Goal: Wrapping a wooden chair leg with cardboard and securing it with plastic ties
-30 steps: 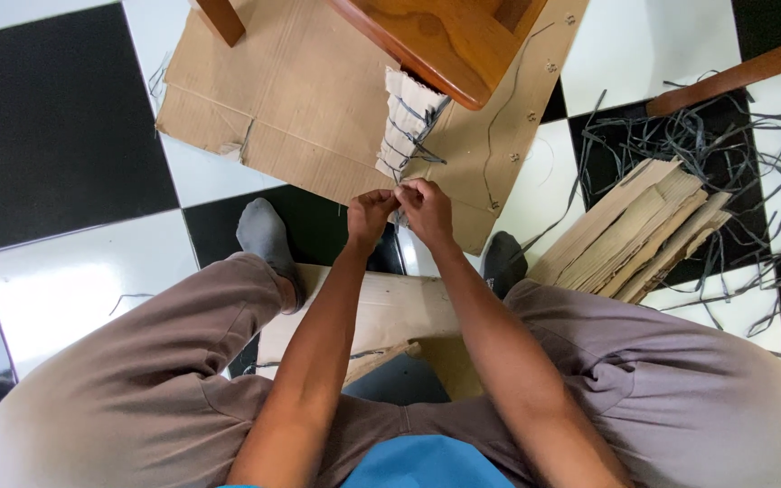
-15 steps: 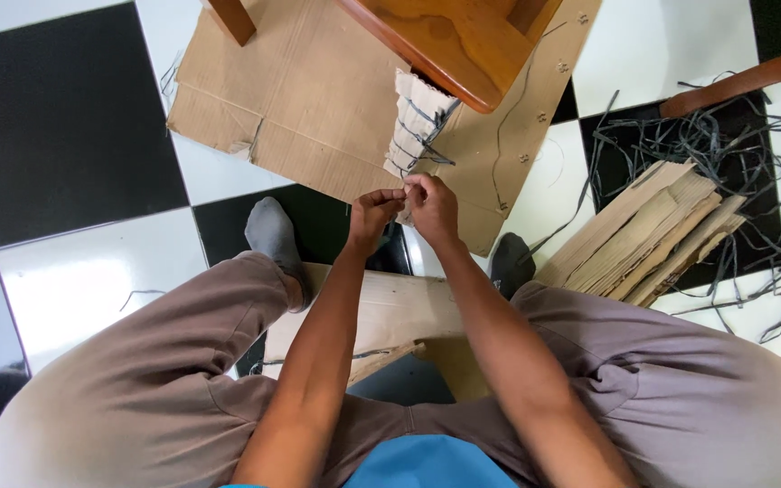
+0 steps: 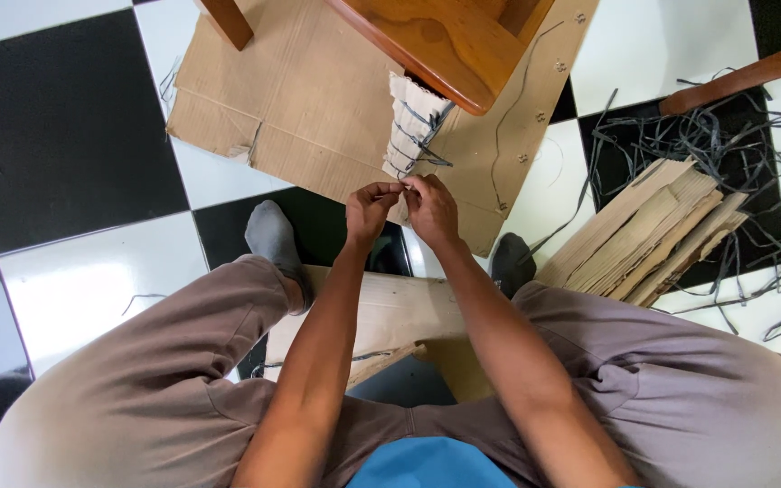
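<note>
My left hand (image 3: pixel 369 210) and my right hand (image 3: pixel 432 210) meet fingertip to fingertip just below a pale wrapped bundle (image 3: pixel 411 126) bound with dark grey strips. Both hands pinch a thin dark strip at the bundle's lower end. The bundle stands against the edge of a wooden stool (image 3: pixel 445 41) and rests on a flat sheet of brown cardboard (image 3: pixel 309 99). I sit with knees spread, in grey-brown trousers and grey socks.
A stack of cut cardboard pieces (image 3: pixel 648 235) lies at the right among a tangle of dark grey strips (image 3: pixel 725 145). A pale cardboard piece (image 3: pixel 390 312) lies between my legs. A wooden leg (image 3: pixel 738 77) crosses the upper right. The floor is black-and-white checkered tile (image 3: pixel 65 126).
Both hands have shifted slightly up towards the bundle, fingertips still pinched together on the strip. The view drifted a little.
</note>
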